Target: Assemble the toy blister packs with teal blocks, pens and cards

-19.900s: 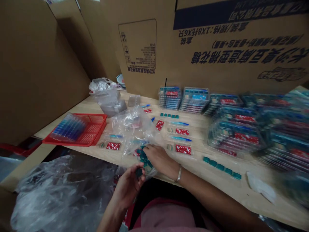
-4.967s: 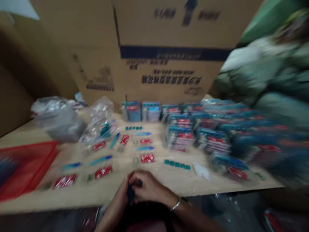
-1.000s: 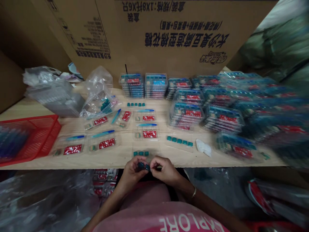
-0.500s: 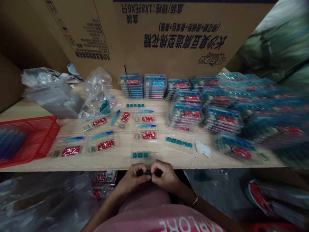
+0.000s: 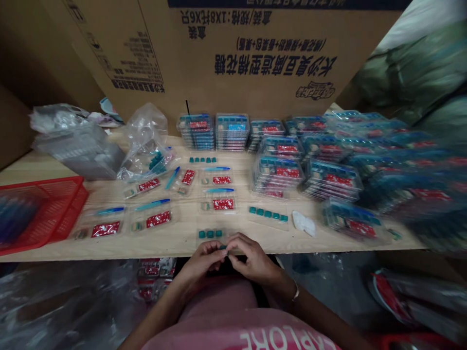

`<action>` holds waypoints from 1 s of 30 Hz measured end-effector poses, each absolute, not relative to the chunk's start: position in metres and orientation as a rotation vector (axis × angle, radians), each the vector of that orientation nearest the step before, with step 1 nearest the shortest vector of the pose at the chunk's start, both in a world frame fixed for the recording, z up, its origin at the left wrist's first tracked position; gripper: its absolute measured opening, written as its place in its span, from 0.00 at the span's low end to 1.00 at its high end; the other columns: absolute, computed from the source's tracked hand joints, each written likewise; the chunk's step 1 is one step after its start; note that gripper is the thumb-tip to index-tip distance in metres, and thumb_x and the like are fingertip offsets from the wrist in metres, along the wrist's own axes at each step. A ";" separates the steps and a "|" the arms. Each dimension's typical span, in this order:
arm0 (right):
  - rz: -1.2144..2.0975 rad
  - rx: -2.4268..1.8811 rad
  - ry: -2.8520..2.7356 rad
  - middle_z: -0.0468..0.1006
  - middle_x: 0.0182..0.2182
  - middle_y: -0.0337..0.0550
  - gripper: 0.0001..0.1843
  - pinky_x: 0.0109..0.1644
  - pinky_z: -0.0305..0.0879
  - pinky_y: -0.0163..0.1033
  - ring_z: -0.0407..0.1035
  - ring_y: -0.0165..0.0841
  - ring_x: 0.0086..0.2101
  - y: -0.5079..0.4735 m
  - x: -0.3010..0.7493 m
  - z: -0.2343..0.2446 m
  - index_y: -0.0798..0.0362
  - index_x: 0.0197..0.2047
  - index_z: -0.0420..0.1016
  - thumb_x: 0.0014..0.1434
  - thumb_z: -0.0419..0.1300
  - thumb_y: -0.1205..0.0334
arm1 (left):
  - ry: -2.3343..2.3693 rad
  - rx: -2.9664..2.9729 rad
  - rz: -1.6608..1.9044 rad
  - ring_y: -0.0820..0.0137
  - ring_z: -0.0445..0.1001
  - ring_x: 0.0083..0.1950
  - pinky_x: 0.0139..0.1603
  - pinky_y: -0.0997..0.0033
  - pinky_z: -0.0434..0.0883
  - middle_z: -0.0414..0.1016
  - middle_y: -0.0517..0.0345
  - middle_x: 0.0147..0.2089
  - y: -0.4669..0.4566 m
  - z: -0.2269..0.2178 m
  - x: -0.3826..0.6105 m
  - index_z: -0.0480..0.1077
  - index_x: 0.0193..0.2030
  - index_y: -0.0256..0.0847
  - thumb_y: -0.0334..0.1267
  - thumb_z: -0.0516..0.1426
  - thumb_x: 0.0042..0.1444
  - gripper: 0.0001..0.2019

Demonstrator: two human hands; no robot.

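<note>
From my remote seat I see a basket (image 5: 69, 209) at the table's (image 5: 146, 245) left, stacked packs (image 5: 277, 174) to the right, a carton (image 5: 182, 87) behind, and three blocks (image 5: 210, 234) near the front edge.

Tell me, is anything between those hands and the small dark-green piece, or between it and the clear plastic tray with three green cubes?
Nothing visible: the left hand and right hand meet at the small dark-green piece. Toward the clear plastic tray, only the right hand's fingers cover part of its right side.
</note>
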State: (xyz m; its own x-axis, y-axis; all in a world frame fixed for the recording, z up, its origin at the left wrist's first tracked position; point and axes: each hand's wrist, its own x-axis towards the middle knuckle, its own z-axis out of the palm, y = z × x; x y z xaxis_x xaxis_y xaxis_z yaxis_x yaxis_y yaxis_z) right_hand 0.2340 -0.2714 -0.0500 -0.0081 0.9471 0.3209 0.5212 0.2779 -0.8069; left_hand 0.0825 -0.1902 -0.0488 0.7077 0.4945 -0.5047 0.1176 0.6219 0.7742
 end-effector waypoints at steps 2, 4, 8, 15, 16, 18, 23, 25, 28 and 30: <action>0.611 -1.372 -1.709 0.74 0.37 0.43 0.12 0.45 0.67 0.38 0.69 0.33 0.40 -0.272 0.235 -0.048 0.50 0.40 0.69 0.52 0.56 0.72 | 0.766 0.858 0.246 0.81 0.56 0.19 0.21 0.77 0.47 0.63 0.66 0.18 -0.190 -0.048 0.084 0.67 0.23 0.36 0.49 0.68 0.37 0.19; 0.585 -1.381 -1.696 0.75 0.36 0.42 0.11 0.43 0.67 0.38 0.70 0.33 0.39 -0.272 0.235 -0.049 0.50 0.39 0.69 0.53 0.57 0.71 | 0.757 0.828 0.249 0.82 0.55 0.18 0.20 0.77 0.47 0.63 0.67 0.18 -0.192 -0.048 0.085 0.68 0.23 0.36 0.48 0.68 0.37 0.19; 0.487 -1.390 -1.675 0.75 0.32 0.41 0.09 0.39 0.67 0.36 0.70 0.32 0.35 -0.270 0.237 -0.056 0.50 0.37 0.68 0.53 0.55 0.72 | 0.778 0.846 0.250 0.81 0.57 0.18 0.21 0.77 0.49 0.66 0.64 0.20 -0.193 -0.050 0.084 0.71 0.25 0.37 0.49 0.67 0.39 0.17; 0.361 -1.487 -1.876 0.77 0.35 0.45 0.06 0.43 0.67 0.40 0.70 0.35 0.38 -0.249 0.263 -0.078 0.52 0.39 0.70 0.60 0.54 0.69 | 1.022 1.222 0.555 0.73 0.64 0.26 0.29 0.74 0.60 0.71 0.62 0.23 -0.176 -0.058 0.081 0.78 0.34 0.38 0.38 0.67 0.38 0.14; 0.366 -1.481 -1.901 0.77 0.36 0.45 0.06 0.44 0.67 0.40 0.70 0.35 0.38 -0.246 0.265 -0.081 0.52 0.40 0.71 0.60 0.54 0.68 | 1.024 1.215 0.538 0.74 0.64 0.26 0.28 0.74 0.60 0.72 0.62 0.24 -0.173 -0.058 0.080 0.78 0.34 0.38 0.39 0.67 0.39 0.13; 0.379 -1.478 -1.910 0.77 0.36 0.45 0.06 0.44 0.67 0.40 0.71 0.35 0.38 -0.243 0.268 -0.087 0.51 0.40 0.71 0.61 0.54 0.68 | 0.998 1.128 0.508 0.75 0.62 0.23 0.25 0.75 0.58 0.72 0.62 0.25 -0.170 -0.056 0.078 0.77 0.35 0.38 0.42 0.67 0.41 0.14; 0.417 -1.455 -1.840 0.75 0.42 0.48 0.09 0.46 0.67 0.41 0.69 0.36 0.43 -0.248 0.260 -0.079 0.51 0.44 0.71 0.62 0.53 0.68 | 0.733 0.559 0.431 0.70 0.73 0.32 0.30 0.75 0.67 0.76 0.53 0.33 -0.165 -0.041 0.071 0.73 0.43 0.37 0.54 0.58 0.53 0.21; 0.414 -1.440 -1.739 0.75 0.40 0.46 0.09 0.45 0.67 0.40 0.69 0.35 0.42 -0.250 0.252 -0.067 0.51 0.43 0.72 0.62 0.53 0.68 | 0.662 0.422 0.429 0.68 0.75 0.39 0.39 0.72 0.70 0.77 0.49 0.38 -0.165 -0.035 0.070 0.72 0.45 0.36 0.54 0.54 0.56 0.22; 0.453 -1.414 -1.665 0.75 0.35 0.43 0.07 0.42 0.66 0.38 0.69 0.33 0.38 -0.248 0.237 -0.049 0.51 0.39 0.72 0.60 0.54 0.68 | 0.628 0.382 0.446 0.70 0.75 0.41 0.42 0.73 0.70 0.77 0.49 0.41 -0.168 -0.028 0.072 0.72 0.46 0.35 0.52 0.52 0.59 0.22; 0.490 -1.417 -1.694 0.75 0.36 0.44 0.08 0.44 0.66 0.39 0.68 0.34 0.39 -0.246 0.229 -0.043 0.52 0.40 0.72 0.57 0.57 0.70 | 0.626 0.420 0.451 0.70 0.75 0.41 0.42 0.74 0.70 0.77 0.49 0.43 -0.173 -0.027 0.074 0.72 0.47 0.35 0.52 0.54 0.58 0.21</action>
State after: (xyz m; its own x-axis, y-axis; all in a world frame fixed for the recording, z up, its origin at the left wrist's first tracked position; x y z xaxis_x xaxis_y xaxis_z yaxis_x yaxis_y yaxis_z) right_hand 0.2292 -0.2459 -0.0427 0.0051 0.9350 0.3547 0.6012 0.2806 -0.7482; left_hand 0.0741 -0.1735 -0.0274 0.7211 0.5182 -0.4599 -0.2716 0.8221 0.5005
